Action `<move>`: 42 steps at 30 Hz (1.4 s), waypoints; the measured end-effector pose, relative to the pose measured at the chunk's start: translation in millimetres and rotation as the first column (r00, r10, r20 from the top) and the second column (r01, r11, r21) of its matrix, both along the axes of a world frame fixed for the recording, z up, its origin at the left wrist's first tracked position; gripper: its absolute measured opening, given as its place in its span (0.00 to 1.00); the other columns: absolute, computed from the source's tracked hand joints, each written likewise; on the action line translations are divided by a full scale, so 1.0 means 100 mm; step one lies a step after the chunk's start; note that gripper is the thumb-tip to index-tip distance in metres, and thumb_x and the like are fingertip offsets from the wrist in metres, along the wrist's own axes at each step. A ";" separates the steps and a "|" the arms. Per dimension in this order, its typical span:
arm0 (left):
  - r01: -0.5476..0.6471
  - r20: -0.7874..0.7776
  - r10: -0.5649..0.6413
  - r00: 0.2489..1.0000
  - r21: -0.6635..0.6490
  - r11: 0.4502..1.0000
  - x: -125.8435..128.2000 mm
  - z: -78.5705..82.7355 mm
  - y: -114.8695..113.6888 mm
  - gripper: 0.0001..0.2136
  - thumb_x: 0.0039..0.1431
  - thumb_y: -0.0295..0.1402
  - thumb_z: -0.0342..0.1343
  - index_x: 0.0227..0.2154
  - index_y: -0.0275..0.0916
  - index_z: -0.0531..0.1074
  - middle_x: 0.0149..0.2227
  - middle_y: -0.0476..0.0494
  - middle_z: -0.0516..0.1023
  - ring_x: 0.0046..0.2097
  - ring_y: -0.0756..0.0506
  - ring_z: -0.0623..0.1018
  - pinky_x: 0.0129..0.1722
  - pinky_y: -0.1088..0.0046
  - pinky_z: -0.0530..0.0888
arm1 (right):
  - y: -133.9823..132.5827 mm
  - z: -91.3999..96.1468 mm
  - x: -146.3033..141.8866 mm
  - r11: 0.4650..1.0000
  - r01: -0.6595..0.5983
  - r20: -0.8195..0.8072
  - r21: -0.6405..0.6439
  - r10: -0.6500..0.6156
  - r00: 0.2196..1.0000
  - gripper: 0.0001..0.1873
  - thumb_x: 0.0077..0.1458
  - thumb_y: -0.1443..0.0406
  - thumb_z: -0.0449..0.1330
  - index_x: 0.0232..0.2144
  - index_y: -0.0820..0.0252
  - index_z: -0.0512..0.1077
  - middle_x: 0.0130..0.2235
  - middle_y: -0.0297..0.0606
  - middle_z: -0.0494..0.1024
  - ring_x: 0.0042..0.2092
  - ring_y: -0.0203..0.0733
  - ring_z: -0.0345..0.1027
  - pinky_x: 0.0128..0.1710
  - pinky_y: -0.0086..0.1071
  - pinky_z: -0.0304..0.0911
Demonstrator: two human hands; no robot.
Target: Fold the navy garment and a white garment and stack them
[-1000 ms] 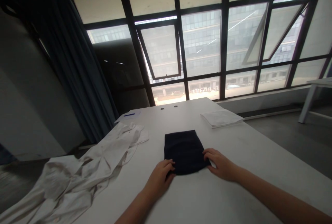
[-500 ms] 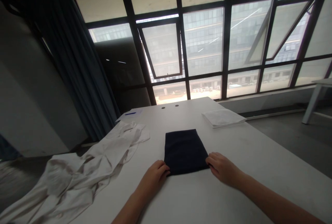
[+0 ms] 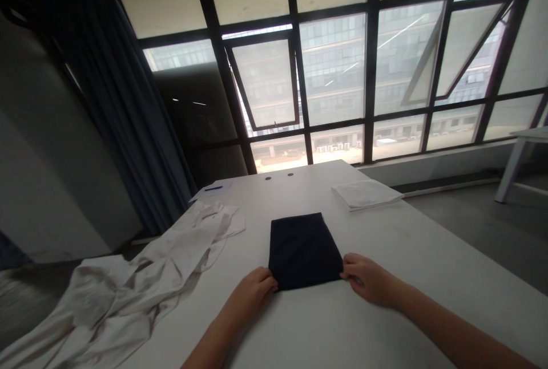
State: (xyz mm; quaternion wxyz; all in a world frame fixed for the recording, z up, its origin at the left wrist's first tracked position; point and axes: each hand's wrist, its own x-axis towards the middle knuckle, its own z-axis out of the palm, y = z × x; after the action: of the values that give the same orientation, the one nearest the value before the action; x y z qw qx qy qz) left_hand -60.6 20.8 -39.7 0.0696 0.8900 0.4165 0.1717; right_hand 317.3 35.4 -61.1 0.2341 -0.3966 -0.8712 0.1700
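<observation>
A folded navy cloth (image 3: pixel 305 250) lies flat in the middle of the white table (image 3: pixel 411 238), forming a neat rectangle. My left hand (image 3: pixel 252 295) is at its near left corner, with the fingertips touching the fabric. My right hand (image 3: pixel 369 279) is at the near right corner, also touching the edge. I cannot tell whether either hand is pinching the cloth or only pressing against it. No part of the cloth is lifted.
A crumpled white shirt (image 3: pixel 141 278) spreads over the table's left side and hangs past its edge. A folded white cloth (image 3: pixel 366 194) lies at the back right. Paper with a blue pen (image 3: pixel 213 189) lies at the far left corner.
Both hands have slid outward to the near corners of the navy cloth, and its near edge now looks straighter. The view has shifted only slightly.
</observation>
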 end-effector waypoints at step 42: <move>0.164 -0.163 -0.105 0.981 0.410 0.897 0.14 -0.02 0.04 0.07 0.65 0.25 0.55 0.31 0.41 0.71 0.35 0.47 0.77 0.38 0.45 0.75 0.41 0.65 0.69 | 0.04 -0.06 -0.13 0.984 -0.025 0.054 0.175 0.016 0.998 0.07 0.62 0.69 0.55 0.35 0.57 0.73 0.38 0.39 0.74 0.41 0.43 0.66 0.44 0.36 0.63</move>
State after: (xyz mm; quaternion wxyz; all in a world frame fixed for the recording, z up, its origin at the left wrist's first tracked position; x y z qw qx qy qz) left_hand -46.7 24.9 -42.1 -0.1412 0.9203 0.3108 0.1909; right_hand 304.7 39.3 -66.7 0.2434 -0.3698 -0.8927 0.0842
